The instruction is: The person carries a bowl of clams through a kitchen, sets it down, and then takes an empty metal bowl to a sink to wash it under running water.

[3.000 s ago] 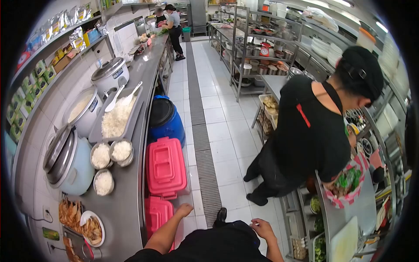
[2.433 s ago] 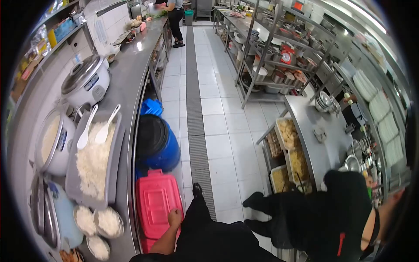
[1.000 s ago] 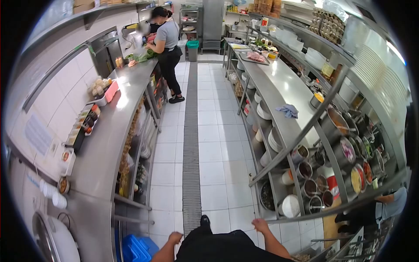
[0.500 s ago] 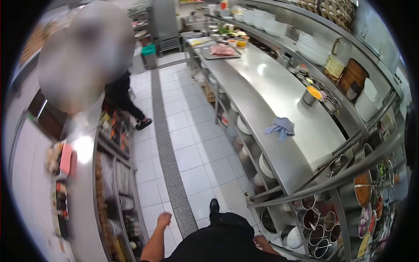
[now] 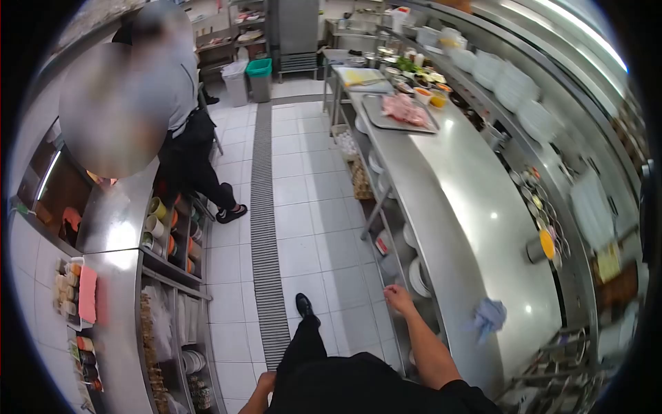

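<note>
My right hand [image 5: 398,298] swings forward beside the long steel counter, its fingers loosely bent with nothing in them. It is nearest the counter's lower shelf, where stacked white plates [image 5: 418,277] stand. Low by my left hip, my left hand [image 5: 265,382] shows only in part; its fingers are too hidden to read. On the steel counter [image 5: 476,228] lie a crumpled blue cloth [image 5: 489,315] and a metal container with orange contents [image 5: 540,246]. Farther along is a tray [image 5: 376,117] of raw pink meat [image 5: 405,110].
A floor drain grate [image 5: 265,241] runs along the white tiled aisle. At the left counter [image 5: 114,214] stands a person [image 5: 189,138], one foot in the aisle. Bins, including one with a green lid [image 5: 259,67], stand at the far end. White bowls [image 5: 514,83] line the right shelf.
I have moved forward along the aisle, and the view has swung rightward. My right hand has come forward; my left hand has dropped back. The other person appears closer.
</note>
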Tool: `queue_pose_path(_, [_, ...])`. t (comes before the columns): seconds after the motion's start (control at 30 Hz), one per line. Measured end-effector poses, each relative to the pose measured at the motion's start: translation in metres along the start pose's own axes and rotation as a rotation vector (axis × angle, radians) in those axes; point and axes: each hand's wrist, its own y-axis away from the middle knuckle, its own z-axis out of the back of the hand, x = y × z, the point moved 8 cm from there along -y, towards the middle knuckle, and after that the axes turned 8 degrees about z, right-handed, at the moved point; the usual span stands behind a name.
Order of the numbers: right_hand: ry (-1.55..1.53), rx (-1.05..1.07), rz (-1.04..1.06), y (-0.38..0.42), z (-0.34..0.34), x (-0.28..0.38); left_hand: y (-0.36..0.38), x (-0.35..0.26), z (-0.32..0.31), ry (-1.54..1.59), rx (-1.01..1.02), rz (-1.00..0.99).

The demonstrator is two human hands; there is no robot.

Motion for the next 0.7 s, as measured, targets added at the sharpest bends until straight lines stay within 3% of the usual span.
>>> queue_pose_path(0.07, [-0.006,0.032,0.001,-0.051,-0.02,-0.015,-0.06,-0.006,0.04,0.047,-0.043,0.357])
queue_pose_path(0.13, [0.048,0.141,-0.031,-0.08,-0.037,-0.024,-0.133,-0.064,0.075,-0.574,0.19,-0.024])
queue_pose_path(0.17, [0.073,0.166,-0.086,-0.088,-0.04,-0.032,-0.17,-0.086,0.104,-0.555,0.089,-0.071])
queue_pose_path(0.2, [0.095,0.189,-0.145,-0.092,-0.039,-0.026,-0.209,-0.09,0.135,-0.258,0.119,0.246])
queue_pose_path(0.27, [0.142,0.177,-0.275,-0.098,-0.035,0.001,-0.259,-0.176,0.222,-0.185,-0.018,0.154])
queue_pose_path(0.3, [0.079,0.153,-0.371,-0.105,-0.034,-0.002,-0.28,-0.213,0.263,0.004,-0.052,0.382])
queue_pose_path(0.37, [-0.018,0.087,-0.545,-0.122,-0.033,-0.016,-0.336,-0.285,0.333,0.14,-0.266,0.204])
queue_pose_path(0.43, [-0.102,0.036,-0.68,-0.144,-0.039,-0.035,-0.393,-0.337,0.383,0.138,-0.345,0.126])
queue_pose_path(0.57, [-0.259,0.024,-0.769,-0.226,-0.054,-0.047,-0.499,-0.385,0.436,0.121,-0.386,0.087])
queue_pose_path(0.63, [-0.307,0.024,-0.742,-0.284,-0.06,-0.046,-0.529,-0.396,0.437,0.168,-0.237,0.246])
queue_pose_path(0.7, [-0.346,0.033,-0.698,-0.366,-0.054,-0.053,-0.559,-0.386,0.432,0.024,-0.122,0.344])
